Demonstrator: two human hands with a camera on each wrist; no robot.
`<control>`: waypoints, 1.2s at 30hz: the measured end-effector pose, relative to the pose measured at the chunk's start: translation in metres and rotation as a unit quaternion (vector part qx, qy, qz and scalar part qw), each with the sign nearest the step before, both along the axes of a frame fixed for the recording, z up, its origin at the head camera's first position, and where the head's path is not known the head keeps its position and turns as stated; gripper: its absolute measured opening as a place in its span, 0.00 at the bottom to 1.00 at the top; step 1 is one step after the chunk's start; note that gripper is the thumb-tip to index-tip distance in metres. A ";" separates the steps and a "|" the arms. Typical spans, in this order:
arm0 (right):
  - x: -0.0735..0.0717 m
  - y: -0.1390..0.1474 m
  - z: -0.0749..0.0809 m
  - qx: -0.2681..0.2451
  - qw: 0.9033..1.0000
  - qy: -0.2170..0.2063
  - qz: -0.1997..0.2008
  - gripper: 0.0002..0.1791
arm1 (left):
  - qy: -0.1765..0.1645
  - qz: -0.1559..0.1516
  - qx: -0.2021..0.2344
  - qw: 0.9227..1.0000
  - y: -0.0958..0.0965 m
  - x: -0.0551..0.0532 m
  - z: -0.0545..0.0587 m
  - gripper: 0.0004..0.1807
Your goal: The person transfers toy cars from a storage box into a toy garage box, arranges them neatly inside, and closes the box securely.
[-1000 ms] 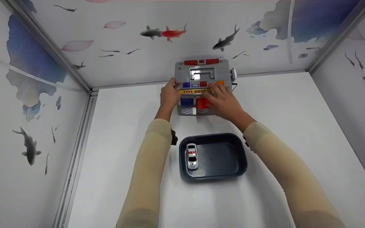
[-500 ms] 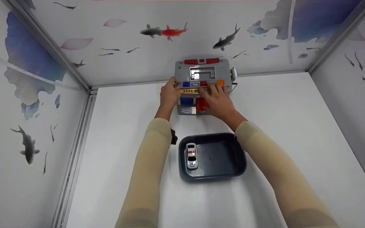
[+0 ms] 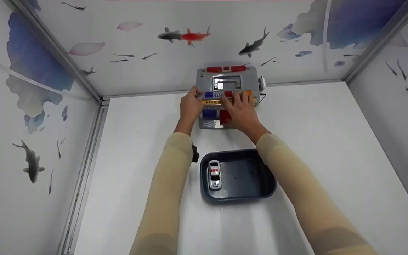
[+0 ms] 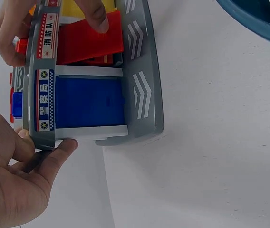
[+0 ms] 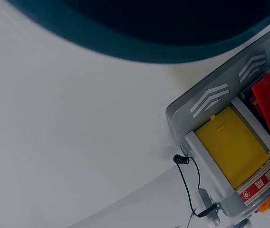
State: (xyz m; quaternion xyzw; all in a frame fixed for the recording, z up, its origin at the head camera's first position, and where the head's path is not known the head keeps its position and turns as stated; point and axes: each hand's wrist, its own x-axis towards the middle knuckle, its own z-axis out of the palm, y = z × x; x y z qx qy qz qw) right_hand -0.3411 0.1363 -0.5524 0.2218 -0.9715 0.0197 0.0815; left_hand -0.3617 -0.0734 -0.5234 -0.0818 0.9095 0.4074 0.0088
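Observation:
A grey toy garage [image 3: 205, 79] stands at the back of the white table. Its front has a blue door [image 4: 90, 102], a red door [image 4: 90, 45] and a yellow door [image 5: 230, 147]. At the blue door's end, my left hand [image 3: 190, 107] grips the edge of the roof between thumb and fingers. My right hand [image 3: 243, 111] reaches over the roof with bent fingers, its thumb on the red door. That door tilts outward at its lower edge, while the blue and yellow doors lie flat in their frames.
Nearer the front sits a dark blue tray [image 3: 239, 200] holding a white toy car [image 3: 215, 175] at its left side. My right sleeve [image 3: 289, 184] passes over the tray's right corner. A thin black cord [image 5: 185, 187] hangs from the garage's side, and a patterned wall [image 3: 136, 74] rises behind.
My right hand and forearm have shifted left along the garage, and the red door now sits more tilted. My left hand keeps its place. The tray and car have not moved.

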 end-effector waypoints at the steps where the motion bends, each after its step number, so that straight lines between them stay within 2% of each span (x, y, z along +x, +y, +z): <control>1: -0.001 -0.001 -0.001 0.007 1.000 -0.003 -0.004 0.52 | 0.001 -0.001 -0.002 1.000 0.000 0.000 0.000 0.16; 6: -0.005 -0.004 -0.001 0.035 0.999 -0.019 -0.016 0.53 | 0.004 -0.001 -0.003 1.000 0.000 0.000 0.001 0.15; 13: -0.008 -0.006 -0.001 0.043 0.998 -0.027 -0.021 0.50 | 0.002 0.002 -0.005 1.000 0.000 0.000 0.001 0.14; 26: -0.008 -0.013 -0.008 0.090 0.995 0.005 -0.041 0.47 | -0.001 0.001 0.003 1.000 0.000 0.000 0.001 0.15; 33: -0.012 -0.013 -0.012 0.089 0.995 0.027 -0.040 0.39 | 0.002 -0.006 -0.002 1.000 -0.002 -0.001 0.001 0.15; 36: -0.012 -0.013 -0.013 0.091 0.994 0.036 -0.040 0.40 | 0.003 -0.008 0.005 1.000 -0.001 0.000 0.000 0.14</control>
